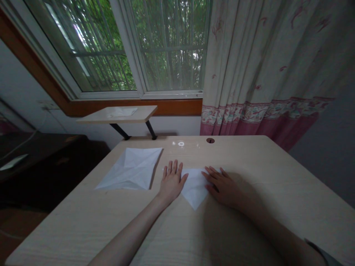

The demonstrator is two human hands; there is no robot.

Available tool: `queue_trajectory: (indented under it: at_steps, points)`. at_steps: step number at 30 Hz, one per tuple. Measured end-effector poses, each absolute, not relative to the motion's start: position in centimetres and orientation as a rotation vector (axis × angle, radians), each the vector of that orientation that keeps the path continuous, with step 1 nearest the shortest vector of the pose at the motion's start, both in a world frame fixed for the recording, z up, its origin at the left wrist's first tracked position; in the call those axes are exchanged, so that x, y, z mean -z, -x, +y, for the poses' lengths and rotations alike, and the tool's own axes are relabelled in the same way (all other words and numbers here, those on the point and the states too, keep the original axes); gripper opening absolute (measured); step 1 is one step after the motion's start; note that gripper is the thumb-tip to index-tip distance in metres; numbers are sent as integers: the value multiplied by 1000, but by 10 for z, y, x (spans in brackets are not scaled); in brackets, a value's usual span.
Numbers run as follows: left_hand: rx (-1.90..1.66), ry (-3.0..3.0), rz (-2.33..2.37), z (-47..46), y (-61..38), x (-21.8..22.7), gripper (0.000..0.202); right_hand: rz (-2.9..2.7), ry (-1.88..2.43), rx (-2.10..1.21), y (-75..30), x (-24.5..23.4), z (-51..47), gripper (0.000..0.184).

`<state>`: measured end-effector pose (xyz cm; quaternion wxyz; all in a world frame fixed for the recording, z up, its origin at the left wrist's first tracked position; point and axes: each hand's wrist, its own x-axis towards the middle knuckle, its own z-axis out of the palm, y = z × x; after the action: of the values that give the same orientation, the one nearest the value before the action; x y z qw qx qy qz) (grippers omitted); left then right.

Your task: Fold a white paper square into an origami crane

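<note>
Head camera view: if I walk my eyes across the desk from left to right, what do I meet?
creased square sheet of white paper → left hand → folded white paper → right hand
</note>
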<state>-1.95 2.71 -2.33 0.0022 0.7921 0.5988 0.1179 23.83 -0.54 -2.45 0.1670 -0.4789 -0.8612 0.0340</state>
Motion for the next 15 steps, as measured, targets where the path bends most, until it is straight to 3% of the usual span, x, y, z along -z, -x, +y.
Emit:
queue_trajectory:
  at_steps: [11, 15]
  points:
    - [-393, -2523, 1713, 23, 17, 7, 50, -2425, 1363, -82, -253, 23, 4, 42]
    - [-413, -2582, 1494, 21, 18, 0, 48, -2486, 1378, -100, -254, 20, 4, 51]
